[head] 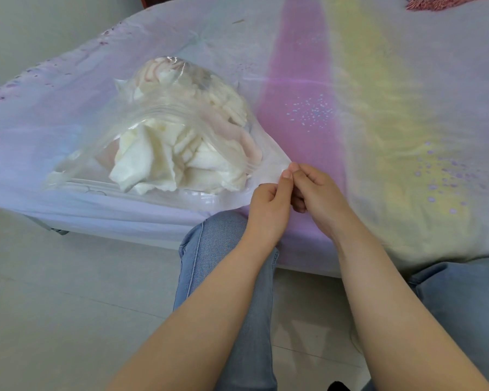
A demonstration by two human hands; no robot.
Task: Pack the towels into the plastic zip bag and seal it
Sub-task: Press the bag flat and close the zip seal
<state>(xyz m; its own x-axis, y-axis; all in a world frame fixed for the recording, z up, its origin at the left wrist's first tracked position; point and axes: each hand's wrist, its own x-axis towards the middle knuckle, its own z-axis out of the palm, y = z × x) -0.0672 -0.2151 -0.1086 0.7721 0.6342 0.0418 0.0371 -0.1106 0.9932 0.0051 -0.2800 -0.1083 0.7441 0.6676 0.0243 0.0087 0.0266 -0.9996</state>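
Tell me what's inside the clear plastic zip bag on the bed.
The clear plastic zip bag holds crumpled white towels, with some pale pink cloth among them. How many pieces there are cannot be told, as the pile hides whatever lies beneath it.

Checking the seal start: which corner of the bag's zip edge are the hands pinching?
The near right corner: both the left hand and right hand pinch the zip bag there; the towels bulge away to the left.

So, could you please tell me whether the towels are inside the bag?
Inside: the towels show through the clear bag, none lying outside.
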